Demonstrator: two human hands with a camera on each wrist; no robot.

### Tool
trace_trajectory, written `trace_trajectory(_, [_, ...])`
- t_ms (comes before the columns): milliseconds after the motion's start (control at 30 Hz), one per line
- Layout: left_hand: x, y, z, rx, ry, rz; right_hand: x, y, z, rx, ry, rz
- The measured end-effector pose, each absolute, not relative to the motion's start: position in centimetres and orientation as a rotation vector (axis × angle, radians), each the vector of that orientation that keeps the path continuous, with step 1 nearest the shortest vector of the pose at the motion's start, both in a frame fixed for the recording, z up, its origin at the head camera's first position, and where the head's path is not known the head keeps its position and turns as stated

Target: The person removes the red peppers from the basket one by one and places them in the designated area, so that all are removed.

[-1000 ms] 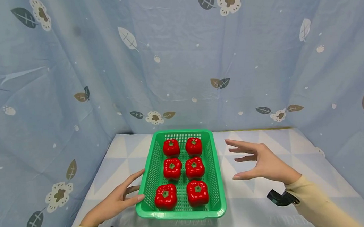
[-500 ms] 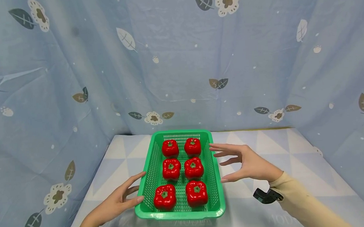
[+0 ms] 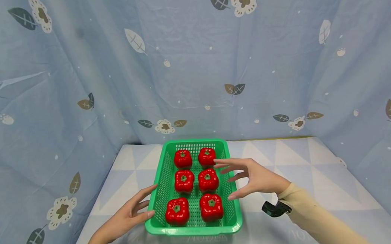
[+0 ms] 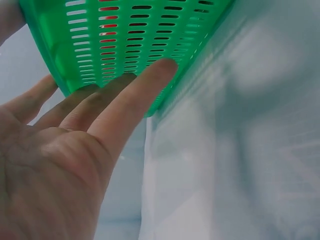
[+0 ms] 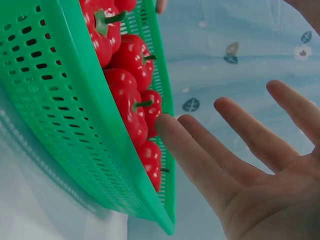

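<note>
A green perforated plastic basket (image 3: 192, 232) stands on the table, holding several glossy red bell peppers with green stems in two columns. Along its left side lies my left hand (image 3: 122, 219), fingers extended and spread, fingertips right at the rim. In the left wrist view those straight fingers lie against the slotted wall (image 4: 150, 32). My right hand (image 3: 257, 176) hovers over the basket's right rim, fingers spread and thumb apart, holding nothing. Its fingertips are close to the right-column peppers, the middle one (image 3: 208, 180) and the back one (image 3: 206, 156). The right wrist view shows the peppers (image 5: 127, 102) past the rim.
A pale cloth with triangle patterns covers the table (image 3: 295, 160). Blue curtains (image 3: 192, 62) with flowers and leaves hang behind and at both sides. Each wrist carries a small black device, such as the one on the right (image 3: 276, 209).
My right hand has moved left from beside the basket to over its right rim, staying spread. The left hand and the peppers have kept their places.
</note>
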State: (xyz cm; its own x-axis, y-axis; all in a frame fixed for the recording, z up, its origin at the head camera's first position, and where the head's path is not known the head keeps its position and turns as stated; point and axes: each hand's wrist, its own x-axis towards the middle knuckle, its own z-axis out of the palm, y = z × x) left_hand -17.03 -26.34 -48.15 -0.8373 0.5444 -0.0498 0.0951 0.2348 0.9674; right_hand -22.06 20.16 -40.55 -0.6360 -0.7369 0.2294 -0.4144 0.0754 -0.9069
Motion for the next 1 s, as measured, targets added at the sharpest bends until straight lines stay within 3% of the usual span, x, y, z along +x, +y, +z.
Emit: trace_trajectory(1000, [-16.9,-25.9,-48.7,0.522,2.170,1.641,-24.0,16.4,-41.4,-1.148,2.110,-1.257])
